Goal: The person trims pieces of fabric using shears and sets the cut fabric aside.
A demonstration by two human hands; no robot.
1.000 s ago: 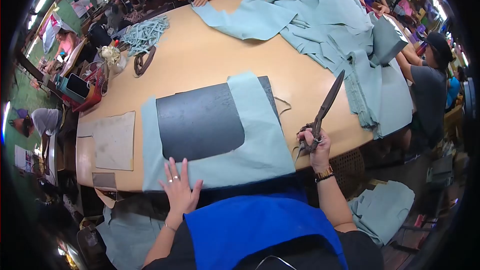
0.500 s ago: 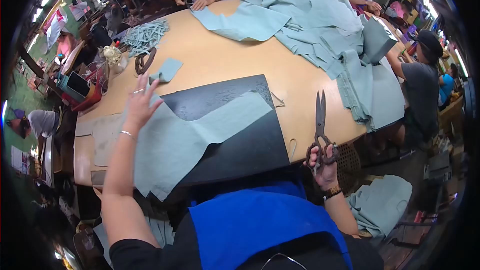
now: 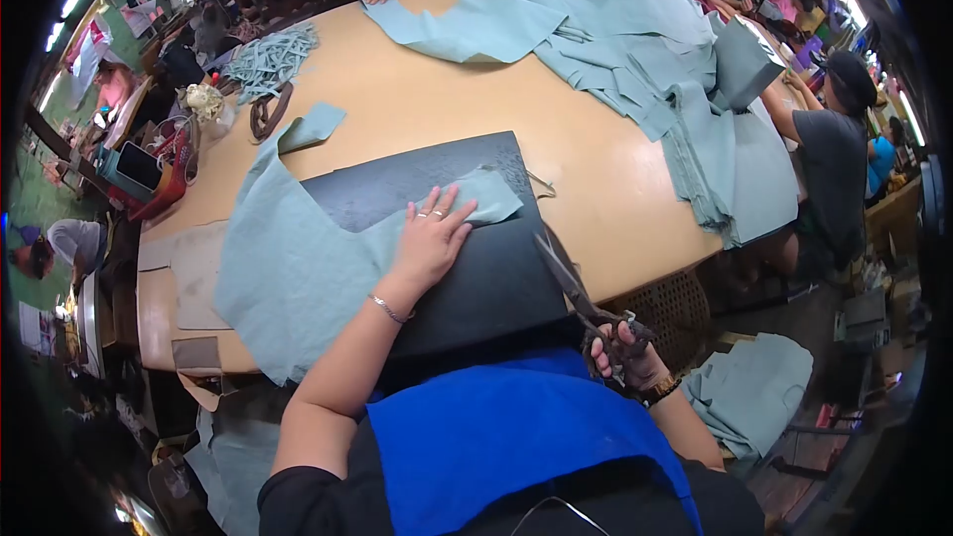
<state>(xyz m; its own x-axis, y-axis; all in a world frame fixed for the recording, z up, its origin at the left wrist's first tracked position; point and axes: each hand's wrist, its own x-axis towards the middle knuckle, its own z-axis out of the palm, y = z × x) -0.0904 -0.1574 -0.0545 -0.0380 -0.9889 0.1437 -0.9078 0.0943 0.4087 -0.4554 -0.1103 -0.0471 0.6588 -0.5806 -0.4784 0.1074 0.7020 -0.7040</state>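
Note:
My left hand (image 3: 433, 238) lies with fingers spread on a pale green fabric piece (image 3: 298, 268), near its narrow right end. Part of that piece rests on a black mat (image 3: 476, 288), and its left side hangs at the table's front edge. In my right hand (image 3: 630, 355) is a pair of large dark scissors (image 3: 574, 283), gripped by the handles. The blades point up and left, over the mat's right edge, apart from the fabric. How far the blades are parted is hard to see.
A big heap of green fabric (image 3: 635, 50) covers the table's far right. Cut strips (image 3: 273, 60) and a second pair of scissors (image 3: 270, 114) lie at the far left. A red basket (image 3: 169, 179) stands at the left edge. Other people work across the table and at right.
My left hand has come down and right from the fabric's upper left part onto its narrow end. The scissors have tilted left and dropped lower in my right hand.

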